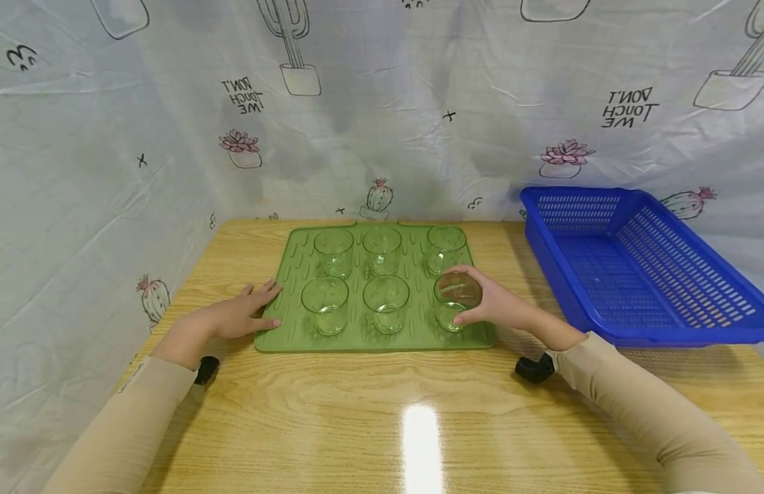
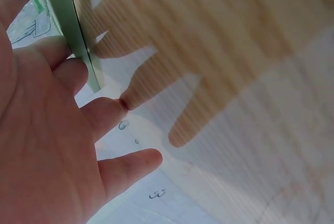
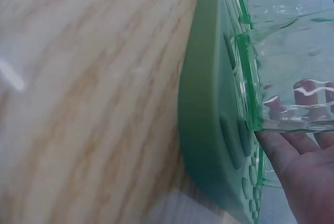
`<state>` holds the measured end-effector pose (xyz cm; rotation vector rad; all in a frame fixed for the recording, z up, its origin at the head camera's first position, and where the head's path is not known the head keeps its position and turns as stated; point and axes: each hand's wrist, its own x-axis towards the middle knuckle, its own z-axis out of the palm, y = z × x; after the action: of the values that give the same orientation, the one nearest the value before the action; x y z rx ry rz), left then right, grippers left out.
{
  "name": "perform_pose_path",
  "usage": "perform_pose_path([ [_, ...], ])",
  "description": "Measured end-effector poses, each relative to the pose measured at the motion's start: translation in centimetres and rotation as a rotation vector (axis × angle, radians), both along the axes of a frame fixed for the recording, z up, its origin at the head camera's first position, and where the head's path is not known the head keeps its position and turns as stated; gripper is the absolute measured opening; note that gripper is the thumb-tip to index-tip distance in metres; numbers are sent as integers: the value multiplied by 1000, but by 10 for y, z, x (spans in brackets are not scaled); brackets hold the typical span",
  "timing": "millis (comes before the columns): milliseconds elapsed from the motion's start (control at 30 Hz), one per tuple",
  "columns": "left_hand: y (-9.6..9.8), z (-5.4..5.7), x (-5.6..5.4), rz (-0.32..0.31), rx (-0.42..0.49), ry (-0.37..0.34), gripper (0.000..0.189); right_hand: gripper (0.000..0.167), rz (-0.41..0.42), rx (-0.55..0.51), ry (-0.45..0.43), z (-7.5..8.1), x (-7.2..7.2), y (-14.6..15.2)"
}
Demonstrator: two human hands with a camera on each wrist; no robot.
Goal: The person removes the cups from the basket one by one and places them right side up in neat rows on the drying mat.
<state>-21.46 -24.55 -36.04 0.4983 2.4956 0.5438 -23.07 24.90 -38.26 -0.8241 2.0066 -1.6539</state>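
Clear drinking glasses stand upright in two rows on a green ridged mat (image 1: 357,343) in the head view. My right hand (image 1: 490,302) holds the front right glass (image 1: 448,317), thumb on the near side and fingers round the far side. In the right wrist view, the base of that glass (image 3: 292,67) is at the mat (image 3: 201,104), and fingers show through its wall. At the mat's left edge lies my left hand (image 1: 236,315), fingers spread, with fingertips touching the mat. The left wrist view shows the palm (image 2: 47,125) beside the green mat edge (image 2: 65,15).
A blue slotted plastic basket (image 1: 594,328) stands on the wooden table (image 1: 308,418), right of the mat. Behind and to the left hangs a white cloth (image 1: 419,158) printed with cacti. Other glasses (image 1: 387,309) stand close to the held one.
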Motion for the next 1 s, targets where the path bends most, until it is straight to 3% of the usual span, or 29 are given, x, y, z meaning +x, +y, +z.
perform_pose_path([
  [333,1,2,1,-3,-4,11,87,90,17,-17,-36,2,-1,0],
  [600,1,2,0,-8,-8,9,87,85,37,-16,-16,1,-3,3],
  [1000,1,3,-1,-11,-9,-12,88,103,59,-29,-15,0,-4,6],
])
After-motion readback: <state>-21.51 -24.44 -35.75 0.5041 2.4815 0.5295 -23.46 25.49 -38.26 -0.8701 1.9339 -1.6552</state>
